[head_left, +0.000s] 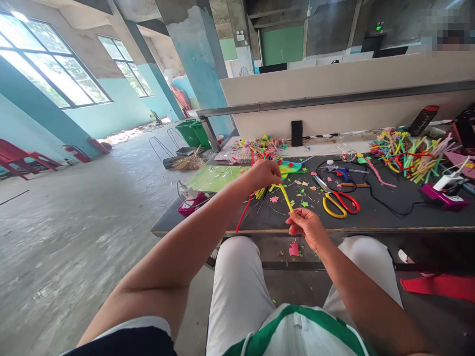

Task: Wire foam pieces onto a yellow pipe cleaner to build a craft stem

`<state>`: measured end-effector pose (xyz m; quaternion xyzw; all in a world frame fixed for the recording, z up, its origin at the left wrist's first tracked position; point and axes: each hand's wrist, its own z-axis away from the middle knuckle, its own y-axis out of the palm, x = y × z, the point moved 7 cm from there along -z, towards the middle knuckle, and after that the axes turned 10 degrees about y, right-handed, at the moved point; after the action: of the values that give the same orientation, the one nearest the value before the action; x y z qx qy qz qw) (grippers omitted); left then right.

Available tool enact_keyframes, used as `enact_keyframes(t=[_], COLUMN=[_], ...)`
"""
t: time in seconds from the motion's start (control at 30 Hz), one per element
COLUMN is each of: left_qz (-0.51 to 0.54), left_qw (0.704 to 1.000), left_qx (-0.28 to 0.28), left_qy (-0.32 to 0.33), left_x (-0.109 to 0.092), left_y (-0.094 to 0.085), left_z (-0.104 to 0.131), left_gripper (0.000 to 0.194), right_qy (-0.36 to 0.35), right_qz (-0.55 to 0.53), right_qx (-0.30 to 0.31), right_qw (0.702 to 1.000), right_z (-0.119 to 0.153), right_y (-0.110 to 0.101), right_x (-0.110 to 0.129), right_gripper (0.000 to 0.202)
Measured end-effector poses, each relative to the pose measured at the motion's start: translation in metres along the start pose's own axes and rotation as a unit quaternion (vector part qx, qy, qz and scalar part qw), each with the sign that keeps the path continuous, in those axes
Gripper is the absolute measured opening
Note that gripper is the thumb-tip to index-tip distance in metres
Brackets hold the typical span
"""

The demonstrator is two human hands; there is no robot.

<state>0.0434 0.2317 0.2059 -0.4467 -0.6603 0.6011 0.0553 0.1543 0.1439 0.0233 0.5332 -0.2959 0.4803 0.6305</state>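
A yellow fuzzy stem [286,199] stretches between my two hands above the front of the dark table. My left hand [265,174] is closed on its upper end, with the fingertips pinched. Lower and to the right, my right hand [305,223] pinches the other end. A red stem [243,215] hangs down over the table just left of the yellow one. Behind my left hand lie more yellow stems and a green sheet [218,177]. Small star-shaped and other scraps [305,204] are scattered beside the stem.
Scissors [336,200] with red and yellow handles lie right of my hands, near a blue glue gun [343,174]. A black phone [296,133] stands at the back. Colourful stems [408,152] are heaped at the right. Purple power strips [191,203] sit at both sides.
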Motion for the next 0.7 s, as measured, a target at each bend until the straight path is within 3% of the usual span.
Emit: enact_keyframes(t=[0.1, 0.2, 0.27, 0.33, 0.5, 0.7], left_qz=[0.138, 0.271, 0.332, 0.382, 0.491, 0.534], left_qw=[0.99, 0.953, 0.922, 0.895, 0.848, 0.821], left_qx=[-0.018, -0.124, -0.185, -0.207, -0.16, -0.151], left_qy=[-0.036, -0.062, -0.079, -0.096, -0.118, -0.131], left_x=[0.005, 0.014, 0.023, 0.031, 0.04, 0.044], left_y=[-0.009, -0.024, -0.025, -0.014, 0.038, 0.076], left_z=[0.0, 0.01, 0.022, 0.035, 0.063, 0.082], left_gripper=[0.02, 0.031, 0.035, 0.039, 0.037, 0.035], right_qy=[0.011, 0.033, 0.043, 0.036, 0.029, 0.04], right_qz=[-0.043, -0.117, -0.144, -0.144, -0.132, -0.119], right_qx=[0.037, 0.12, 0.173, 0.205, 0.242, 0.209], right_qw=[0.998, 0.985, 0.973, 0.968, 0.961, 0.97], right_z=[-0.002, -0.002, 0.001, 0.005, 0.01, 0.005], right_y=[0.0, 0.001, 0.003, 0.002, -0.001, -0.01], right_x=[0.001, 0.003, 0.007, 0.009, 0.001, -0.008], right_gripper=[0.028, 0.027, 0.025, 0.023, 0.039, 0.049])
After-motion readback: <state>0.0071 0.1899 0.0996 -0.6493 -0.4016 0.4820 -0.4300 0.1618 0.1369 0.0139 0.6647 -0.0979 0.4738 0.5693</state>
